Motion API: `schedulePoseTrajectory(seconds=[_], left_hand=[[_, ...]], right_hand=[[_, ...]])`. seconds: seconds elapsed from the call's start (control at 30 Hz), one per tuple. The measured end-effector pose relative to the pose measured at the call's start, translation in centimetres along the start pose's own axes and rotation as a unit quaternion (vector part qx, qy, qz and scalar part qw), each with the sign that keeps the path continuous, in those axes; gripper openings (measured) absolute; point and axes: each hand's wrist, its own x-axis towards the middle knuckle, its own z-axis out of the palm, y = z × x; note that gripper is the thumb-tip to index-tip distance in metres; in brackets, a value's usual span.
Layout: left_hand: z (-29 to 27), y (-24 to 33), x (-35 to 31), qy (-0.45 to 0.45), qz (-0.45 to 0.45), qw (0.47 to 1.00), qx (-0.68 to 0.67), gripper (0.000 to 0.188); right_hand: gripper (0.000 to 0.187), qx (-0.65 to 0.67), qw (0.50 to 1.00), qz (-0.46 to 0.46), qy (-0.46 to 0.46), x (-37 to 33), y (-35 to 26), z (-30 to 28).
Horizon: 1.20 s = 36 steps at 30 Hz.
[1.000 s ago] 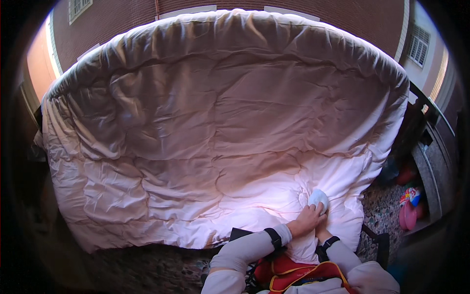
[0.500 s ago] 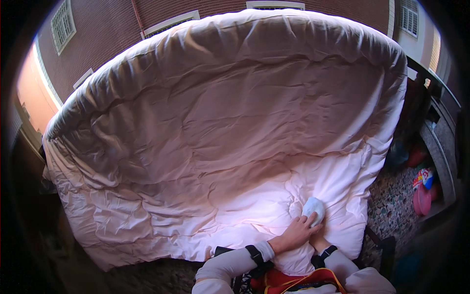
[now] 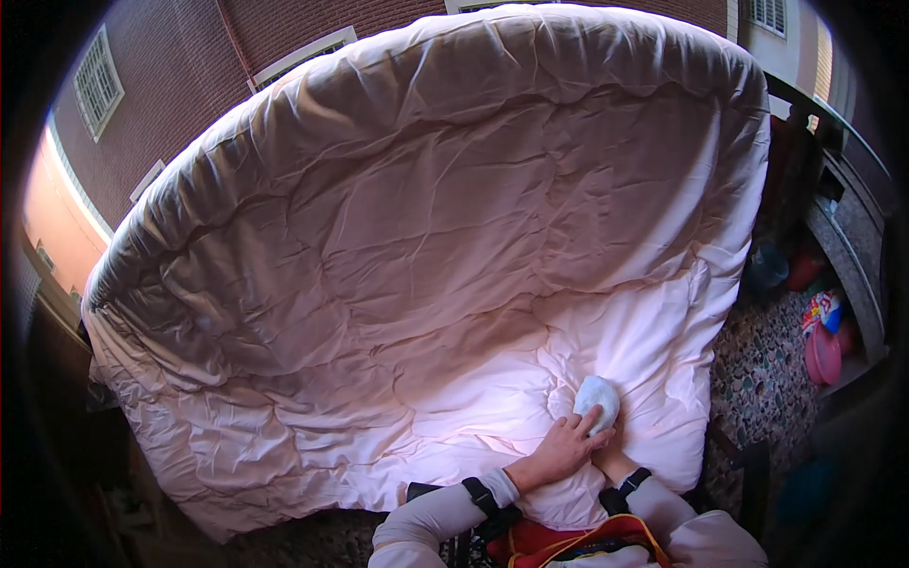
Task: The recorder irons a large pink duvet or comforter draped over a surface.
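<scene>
A large pale pink quilt [image 3: 454, 218] spreads before me, hanging over something at its far edge and rumpled on the near side. Low and right of centre is a small pale blue cloth [image 3: 598, 401], bunched into a rounded shape above the quilt. My left hand [image 3: 559, 449] reaches across to it, fingers curled against its near side. My right hand [image 3: 614, 460] comes up from below to the same cloth. Only its wrist and lower part show; the fingers are hidden behind the cloth and my left hand.
To the right, a pink plastic basin [image 3: 823, 356] and a colourful packet [image 3: 822, 310] stand by a low ledge [image 3: 852, 251] on the speckled floor [image 3: 757, 393]. A dark railing [image 3: 833, 118] runs at the far right. Beyond the quilt rises a brick wall [image 3: 180, 85].
My view has shifted slightly, so the quilt sits a little further left and its far edge higher. Both hands stay at the pale blue cloth, which appears slightly turned.
</scene>
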Motion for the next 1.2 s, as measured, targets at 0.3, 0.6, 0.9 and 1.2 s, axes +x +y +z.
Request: schedulePoseTrajectory(seconds=[0.3, 0.6, 0.9, 1.2], left_hand=[[0.0, -0.2, -0.4, -0.005, -0.004, 1.0, 0.01, 0.059], [0.0, -0.4, -0.9, -0.022, -0.018, 0.999, 0.014, 0.057], [-0.2, 0.2, 0.1, -0.027, -0.021, 0.999, -0.005, 0.058], [-0.7, 0.2, 0.0, -0.009, -0.02, 1.0, -0.007, 0.055]], right_hand=[[0.064, 0.047, 0.998, 0.021, 0.039, 0.3, -2.0, -1.0], [0.062, 0.013, 0.999, 0.044, -0.015, 0.4, -5.0, -2.6], [0.066, -0.018, 0.999, 0.017, 0.023, 0.1, -1.2, -1.2], [0.07, -0.018, 0.999, 0.03, 0.02, 0.5, -0.1, 0.1]])
